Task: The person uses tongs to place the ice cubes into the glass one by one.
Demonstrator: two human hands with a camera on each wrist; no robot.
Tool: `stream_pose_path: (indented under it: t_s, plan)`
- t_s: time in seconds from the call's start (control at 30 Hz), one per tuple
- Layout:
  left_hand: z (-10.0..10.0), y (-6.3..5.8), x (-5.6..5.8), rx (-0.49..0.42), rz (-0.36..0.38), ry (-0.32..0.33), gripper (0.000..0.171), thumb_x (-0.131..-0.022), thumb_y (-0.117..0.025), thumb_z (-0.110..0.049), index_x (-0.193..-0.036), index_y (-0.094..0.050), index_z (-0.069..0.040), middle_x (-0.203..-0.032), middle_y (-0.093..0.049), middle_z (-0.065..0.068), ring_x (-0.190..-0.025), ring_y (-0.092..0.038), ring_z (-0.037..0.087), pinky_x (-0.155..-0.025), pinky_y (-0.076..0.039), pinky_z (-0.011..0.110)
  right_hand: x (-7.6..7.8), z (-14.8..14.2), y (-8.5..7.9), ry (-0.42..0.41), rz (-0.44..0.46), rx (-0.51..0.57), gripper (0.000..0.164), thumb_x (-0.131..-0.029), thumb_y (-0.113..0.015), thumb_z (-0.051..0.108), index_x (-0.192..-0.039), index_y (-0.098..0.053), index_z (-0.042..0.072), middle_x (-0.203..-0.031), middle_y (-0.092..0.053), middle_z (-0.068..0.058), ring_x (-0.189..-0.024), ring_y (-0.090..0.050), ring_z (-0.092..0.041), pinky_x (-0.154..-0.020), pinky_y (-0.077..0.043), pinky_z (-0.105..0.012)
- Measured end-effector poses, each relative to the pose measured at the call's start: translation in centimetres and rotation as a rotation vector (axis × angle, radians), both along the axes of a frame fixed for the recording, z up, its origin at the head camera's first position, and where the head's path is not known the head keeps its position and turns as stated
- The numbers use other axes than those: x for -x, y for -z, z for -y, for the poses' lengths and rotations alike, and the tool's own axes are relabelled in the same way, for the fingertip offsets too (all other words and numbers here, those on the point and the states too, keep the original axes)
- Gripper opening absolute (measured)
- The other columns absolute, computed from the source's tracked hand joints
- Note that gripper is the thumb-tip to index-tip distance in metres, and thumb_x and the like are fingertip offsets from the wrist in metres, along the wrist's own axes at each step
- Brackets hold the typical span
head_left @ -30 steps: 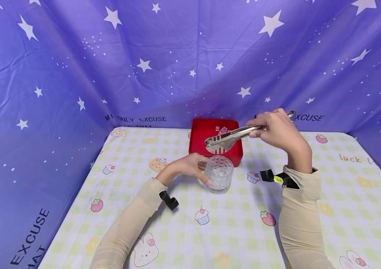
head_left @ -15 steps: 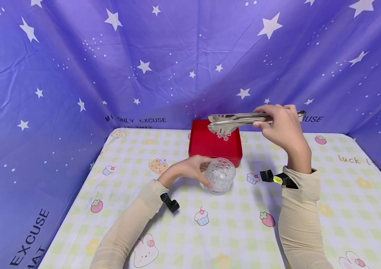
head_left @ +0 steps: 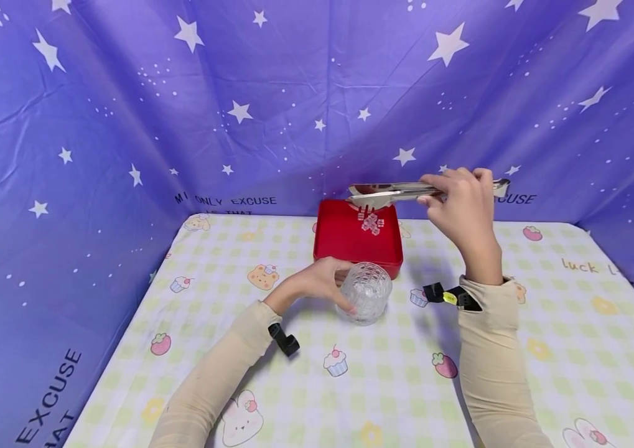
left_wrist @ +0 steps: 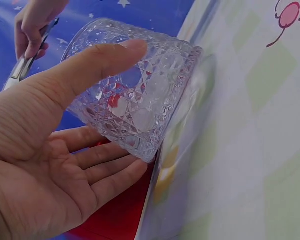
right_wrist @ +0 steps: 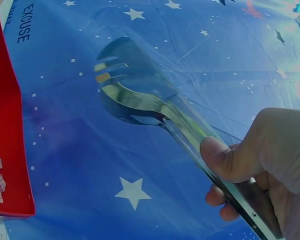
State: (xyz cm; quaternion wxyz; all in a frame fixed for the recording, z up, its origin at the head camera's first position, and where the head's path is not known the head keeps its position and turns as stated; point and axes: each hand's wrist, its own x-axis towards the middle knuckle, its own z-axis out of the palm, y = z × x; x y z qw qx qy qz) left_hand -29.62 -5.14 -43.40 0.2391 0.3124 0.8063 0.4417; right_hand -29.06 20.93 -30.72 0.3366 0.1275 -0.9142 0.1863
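- Head: the left hand (head_left: 322, 281) holds the glass (head_left: 369, 292) on the surface (head_left: 272, 386), in front of the red tray (head_left: 339, 236); the right hand (head_left: 465, 202) grips the tongs (head_left: 400, 190) above the tray's clear pieces (head_left: 371, 223); careless lowering could scatter them.
- Left wrist: the thumb crosses the glass wall, fingers at the far side; a loose hold could let it tip; whether its base sits flat is hard to tell.
- Right wrist: nothing shows between the tongs' tips; the frame edge cuts off the tray.
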Motion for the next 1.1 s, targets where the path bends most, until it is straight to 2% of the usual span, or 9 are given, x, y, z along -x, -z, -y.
stream_pose_path:
  t_s: [0.17, 0.33, 0.57, 0.73, 0.9, 1.1]
  plan:
    - [0.0, 0.1, 0.1, -0.027, -0.009, -0.006, 0.069, -0.065, -0.096, -0.013, -0.128, -0.068, -0.007, -0.12, -0.074, 0.004, -0.113, -0.068, 0.014, -0.101, -0.054, 0.024, 0.4, 0.4, 0.4, 0.011, -0.043, -0.007, 0.024, -0.083, -0.077, 0.005, -0.107, -0.078, 0.004, -0.087, -0.071, -0.02, -0.083, -0.056, -0.037, -0.094, -0.033, -0.056]
    - [-0.1, 0.2, 0.1, -0.053, 0.019, -0.013, 0.07, -0.066, -0.096, -0.011, -0.13, -0.068, -0.008, -0.122, -0.075, 0.005, -0.114, -0.069, 0.015, -0.1, -0.055, 0.024, 1.6, 0.2, 1.3, 0.007, -0.05, -0.055, 0.023, -0.082, -0.073, 0.003, -0.104, -0.079, 0.004, -0.081, -0.068, -0.019, -0.084, -0.058, -0.038, -0.094, -0.035, -0.056]
    - [0.1, 0.4, 0.2, -0.091, 0.054, -0.011, 0.071, -0.066, -0.094, -0.006, -0.132, -0.067, -0.005, -0.123, -0.074, 0.008, -0.117, -0.069, 0.017, -0.102, -0.055, 0.025, 3.9, 0.0, 2.1, -0.016, -0.126, -0.227, 0.022, -0.079, -0.07, 0.001, -0.098, -0.08, 0.003, -0.081, -0.072, -0.018, -0.078, -0.058, -0.038, -0.089, -0.039, -0.054]
    - [0.2, 0.5, 0.4, -0.096, 0.063, -0.006, 0.071, -0.066, -0.094, -0.005, -0.132, -0.067, -0.004, -0.123, -0.074, 0.008, -0.117, -0.069, 0.017, -0.102, -0.055, 0.025, 5.7, 0.1, 2.6, -0.056, -0.14, -0.383, 0.023, -0.076, -0.067, -0.002, -0.094, -0.079, 0.005, -0.079, -0.071, -0.015, -0.075, -0.056, -0.035, -0.086, -0.04, -0.051]
    - [0.2, 0.2, 0.3, -0.1, 0.084, -0.007, 0.073, -0.066, -0.093, -0.004, -0.134, -0.065, -0.003, -0.125, -0.073, 0.01, -0.118, -0.068, 0.018, -0.102, -0.055, 0.025, 7.3, 0.7, 3.4, -0.122, -0.163, -0.492, 0.017, -0.077, -0.062, -0.006, -0.08, -0.075, 0.004, -0.073, -0.068, -0.016, -0.073, -0.055, -0.035, -0.083, -0.04, -0.05]
    - [0.3, 0.2, 0.3, -0.072, 0.101, -0.005, 0.074, -0.068, -0.093, -0.005, -0.136, -0.064, -0.004, -0.127, -0.072, 0.008, -0.121, -0.066, 0.017, -0.103, -0.053, 0.024, 8.6, 1.3, 4.3, -0.127, -0.119, -0.564, 0.009, -0.076, -0.069, -0.004, -0.071, -0.071, 0.004, -0.071, -0.066, -0.017, -0.074, -0.057, -0.037, -0.079, -0.039, -0.048]
